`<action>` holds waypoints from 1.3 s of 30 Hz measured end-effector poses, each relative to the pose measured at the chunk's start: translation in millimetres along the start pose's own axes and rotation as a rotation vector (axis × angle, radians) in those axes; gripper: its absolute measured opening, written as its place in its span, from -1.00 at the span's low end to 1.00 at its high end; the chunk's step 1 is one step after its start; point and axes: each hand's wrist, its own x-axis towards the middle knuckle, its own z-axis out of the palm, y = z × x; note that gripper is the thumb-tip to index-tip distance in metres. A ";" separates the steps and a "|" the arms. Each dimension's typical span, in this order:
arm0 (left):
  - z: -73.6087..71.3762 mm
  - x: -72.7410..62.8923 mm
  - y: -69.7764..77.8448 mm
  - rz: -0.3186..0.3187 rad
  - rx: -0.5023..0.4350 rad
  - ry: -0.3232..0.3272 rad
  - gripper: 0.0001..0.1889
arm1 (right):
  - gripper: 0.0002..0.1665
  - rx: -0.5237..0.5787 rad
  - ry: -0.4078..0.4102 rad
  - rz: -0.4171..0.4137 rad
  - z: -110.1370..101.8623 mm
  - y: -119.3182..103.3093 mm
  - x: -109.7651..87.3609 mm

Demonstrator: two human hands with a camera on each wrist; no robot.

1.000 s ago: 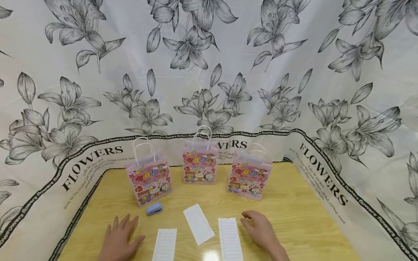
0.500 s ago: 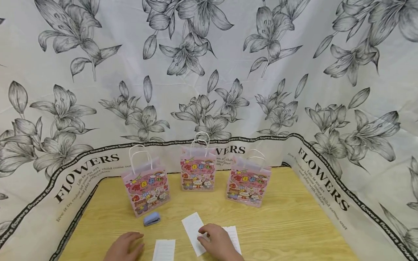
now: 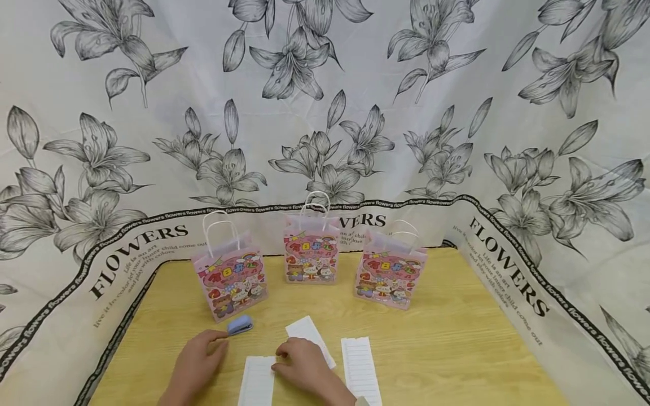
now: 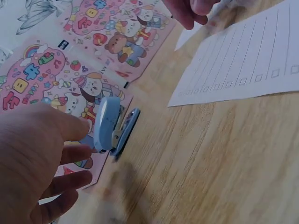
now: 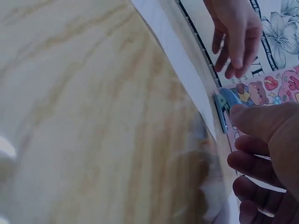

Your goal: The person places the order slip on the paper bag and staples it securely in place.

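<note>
A small blue stapler [image 3: 240, 325] lies on the table in front of the left gift bag. My left hand [image 3: 197, 362] reaches right up to its near end, fingers relaxed; in the left wrist view the stapler [image 4: 107, 123] stands just beyond the fingertips. My right hand [image 3: 304, 363] hovers by the upper right edge of the left lined paper slip [image 3: 257, 380], its fingers bent loosely with nothing seen between them. Partly covered by that hand is a tilted middle slip [image 3: 307, 328]. To its right lies a third slip [image 3: 361, 369], printed with lines.
Three pink cartoon gift bags with white handles stand along the back: left [image 3: 235, 285], middle [image 3: 311, 256] and right [image 3: 390, 273]. Behind the wooden table [image 3: 457, 338] hangs a white flower-printed cloth [image 3: 325, 163], which also borders both sides.
My right hand has swept left from beside the right slip, across the middle one, to the left slip. My left hand has come forward and right to the stapler. The slips look unmoved.
</note>
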 end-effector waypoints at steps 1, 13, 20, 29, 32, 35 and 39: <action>0.2 2.9 0.2 0.001 0.004 0.013 -0.84 | -0.77 -0.002 -0.004 0.001 0.8 -0.4 0.3; 15.1 24.8 -20.5 -0.042 0.006 0.060 -0.66 | -0.70 -0.025 -0.014 0.034 15.1 -0.4 -0.2; 20.6 33.5 -24.4 -0.011 0.040 0.022 -0.59 | -0.66 -0.035 -0.018 0.050 18.8 0.0 0.8; 16.3 31.4 -23.4 -0.035 0.061 0.044 -0.68 | -0.67 -0.011 -0.055 0.068 10.9 3.0 5.2; 12.8 25.5 -25.1 -0.057 0.050 0.028 -0.65 | -0.73 0.004 -0.066 0.083 8.6 3.8 5.0; 8.0 19.2 -29.4 -0.095 0.053 0.011 -0.62 | -0.78 0.027 -0.075 0.097 10.0 3.4 5.8; 3.4 15.1 -34.0 -0.138 0.060 0.003 -0.57 | -0.85 0.079 -0.063 0.108 12.0 2.2 7.0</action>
